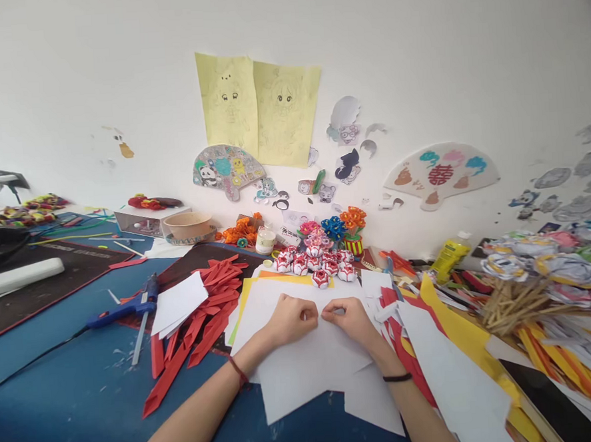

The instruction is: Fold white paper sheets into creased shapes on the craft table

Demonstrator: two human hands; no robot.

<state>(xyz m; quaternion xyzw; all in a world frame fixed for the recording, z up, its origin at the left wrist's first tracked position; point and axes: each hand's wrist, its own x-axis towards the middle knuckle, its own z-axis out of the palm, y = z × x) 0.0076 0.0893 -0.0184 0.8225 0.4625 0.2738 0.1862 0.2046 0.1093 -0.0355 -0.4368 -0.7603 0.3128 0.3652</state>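
Both hands (pixel 321 316) apparently pinching white paper (pixel 304 364), red strips (pixel 206 320) beside

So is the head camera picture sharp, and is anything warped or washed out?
Head view: both hands, left hand and right hand, on the white paper sheets look sharp; soft even daylight, faint shadows; the white wall is bright, slightly washed; wide-lens bending curves the blue table edges.
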